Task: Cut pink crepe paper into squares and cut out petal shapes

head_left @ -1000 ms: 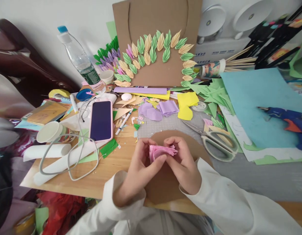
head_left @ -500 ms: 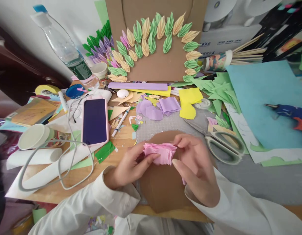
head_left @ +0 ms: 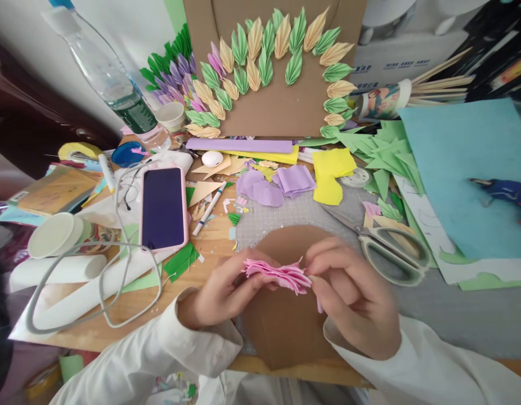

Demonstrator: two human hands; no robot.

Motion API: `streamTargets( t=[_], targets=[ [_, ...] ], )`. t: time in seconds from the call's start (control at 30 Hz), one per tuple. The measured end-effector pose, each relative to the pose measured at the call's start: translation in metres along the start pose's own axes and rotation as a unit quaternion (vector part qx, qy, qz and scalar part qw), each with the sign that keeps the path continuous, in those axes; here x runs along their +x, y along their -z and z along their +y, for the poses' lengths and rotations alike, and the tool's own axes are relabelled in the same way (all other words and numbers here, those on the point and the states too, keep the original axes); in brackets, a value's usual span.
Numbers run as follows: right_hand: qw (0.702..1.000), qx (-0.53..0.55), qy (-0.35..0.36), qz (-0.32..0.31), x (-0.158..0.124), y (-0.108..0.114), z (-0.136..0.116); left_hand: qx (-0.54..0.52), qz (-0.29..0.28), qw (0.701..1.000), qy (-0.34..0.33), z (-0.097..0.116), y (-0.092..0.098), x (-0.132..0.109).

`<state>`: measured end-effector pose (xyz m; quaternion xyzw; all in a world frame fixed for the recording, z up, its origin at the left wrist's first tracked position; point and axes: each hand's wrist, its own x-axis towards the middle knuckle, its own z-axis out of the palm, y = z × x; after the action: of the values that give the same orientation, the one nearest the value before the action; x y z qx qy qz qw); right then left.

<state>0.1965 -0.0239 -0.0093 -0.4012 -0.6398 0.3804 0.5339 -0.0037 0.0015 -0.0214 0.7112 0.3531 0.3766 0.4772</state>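
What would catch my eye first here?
Probably the arch of folded green and cream paper leaves on brown cardboard at the back. Then, in front, the left hand holds layered pink paper, with the right hand at its edge. To the right, a blue glue gun lies on a light-blue sheet.

Scissors [head_left: 370, 235] (obstacle) beyond right hand [head_left: 355, 301]

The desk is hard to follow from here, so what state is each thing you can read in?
Pink paper: layered, edges fanned
Left hand: closed on the pink paper
Right hand: fingers bent at the paper's right end, grip unclear
Scissors: lying down, blades look closed
Phone: face up, screen dark
Bottle: capped
Purple paper square: folded
Cardboard panel: upright, pleated leaves on its front
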Motion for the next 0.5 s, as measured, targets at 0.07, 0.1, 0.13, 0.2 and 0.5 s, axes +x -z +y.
streamTargets(
  t=[0.07,0.1,0.13,0.2,0.5],
  targets=[
    [1.000,-0.007,0.007,-0.010,-0.0015,-0.0001,0.0015,0.013,-0.001,1.000,-0.018,0.0007,0.0005,0.0006],
    [1.000,-0.013,0.014,-0.014,-0.0021,-0.0003,0.0020,0.018,0.000,1.000,-0.024,0.0006,0.0008,0.0005],
    [0.999,-0.021,0.022,-0.016,-0.0025,-0.0005,0.0022,0.023,0.001,0.999,-0.028,0.0001,0.0011,0.0001],
    [0.998,-0.040,0.036,-0.017,-0.0027,-0.0004,0.0017,0.035,-0.001,0.999,-0.031,-0.0018,0.0018,-0.0010],
    [0.997,-0.056,0.036,-0.023,-0.0001,0.0021,-0.0030,0.059,-0.034,0.995,-0.066,-0.0057,0.0057,0.0025]
  ],
)
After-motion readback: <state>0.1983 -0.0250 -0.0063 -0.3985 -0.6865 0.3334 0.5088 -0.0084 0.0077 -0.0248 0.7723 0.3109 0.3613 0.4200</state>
